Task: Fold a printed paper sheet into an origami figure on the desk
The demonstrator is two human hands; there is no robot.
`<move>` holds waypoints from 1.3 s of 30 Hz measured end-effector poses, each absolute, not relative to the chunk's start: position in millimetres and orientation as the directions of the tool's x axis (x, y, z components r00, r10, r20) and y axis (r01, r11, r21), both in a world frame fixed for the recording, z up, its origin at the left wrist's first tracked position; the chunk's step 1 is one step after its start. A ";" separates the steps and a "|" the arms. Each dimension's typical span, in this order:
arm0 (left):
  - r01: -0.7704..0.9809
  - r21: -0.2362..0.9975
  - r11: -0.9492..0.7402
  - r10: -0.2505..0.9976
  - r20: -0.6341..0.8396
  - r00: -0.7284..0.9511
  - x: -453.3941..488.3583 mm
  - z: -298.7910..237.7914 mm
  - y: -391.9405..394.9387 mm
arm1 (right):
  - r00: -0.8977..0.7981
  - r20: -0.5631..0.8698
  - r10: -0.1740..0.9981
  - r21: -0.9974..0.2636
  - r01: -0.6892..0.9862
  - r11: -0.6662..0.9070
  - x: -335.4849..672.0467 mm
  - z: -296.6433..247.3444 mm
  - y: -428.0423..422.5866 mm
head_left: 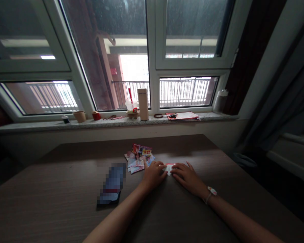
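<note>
A small white and red folded paper point(169, 168) lies on the dark wooden table point(53, 189), between my two hands. My left hand point(153, 174) rests with its fingers curled, fingertips pinching the paper's left edge. My right hand point(186, 176) lies flat with fingers stretched out, its fingertips pressing the paper's right side. A band with a white tag sits on my right wrist point(210, 193). Just behind my left hand is a small pile of colourful printed papers point(139, 157).
A dark phone point(111, 185) lies on the table left of my left arm. On the stone windowsill point(40, 125) stand a tall beige flask point(143, 104), a drink cup with a red straw point(131, 105), small cups point(79, 116), and scissors on red papers point(182, 115). A curtain point(281, 101) hangs at right.
</note>
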State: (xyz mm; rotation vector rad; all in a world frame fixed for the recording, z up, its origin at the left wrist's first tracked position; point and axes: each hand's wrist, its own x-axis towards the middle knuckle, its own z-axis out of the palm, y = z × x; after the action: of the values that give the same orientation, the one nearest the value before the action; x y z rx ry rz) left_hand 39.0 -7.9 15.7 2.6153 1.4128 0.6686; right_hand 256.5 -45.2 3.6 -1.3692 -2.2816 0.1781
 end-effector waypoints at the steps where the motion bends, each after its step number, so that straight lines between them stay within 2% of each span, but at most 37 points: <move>1: 0.775 0.273 -0.570 0.812 0.331 0.480 39.2 16.2 -8.1 | -0.388 0.323 0.863 -0.346 0.800 0.490 256.2 4.6 -45.6; 8: 0.763 0.191 -0.618 0.771 0.336 0.540 41.2 16.2 -7.6 | -0.377 0.271 0.886 -0.399 0.793 0.460 254.5 10.2 -46.2; 15: 0.743 0.170 -0.647 0.750 0.319 0.579 40.6 16.4 -6.0 | -0.350 0.243 0.905 -0.457 0.781 0.425 257.1 7.1 -41.2; 27: 0.582 0.245 -0.775 0.627 0.183 0.757 27.7 14.8 1.4 | -0.355 0.236 0.904 -0.446 0.788 0.426 262.5 9.0 -40.3; 39: 0.571 0.279 -0.772 0.624 0.163 0.764 25.6 20.9 0.6 | -0.372 0.209 0.904 -0.455 0.782 0.427 263.3 9.4 -39.9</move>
State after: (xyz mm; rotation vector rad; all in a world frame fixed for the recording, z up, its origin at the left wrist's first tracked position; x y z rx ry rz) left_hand 25.6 0.6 20.9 2.7472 0.9425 0.3646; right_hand 263.3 -39.9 9.4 -1.4305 -2.2605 0.3905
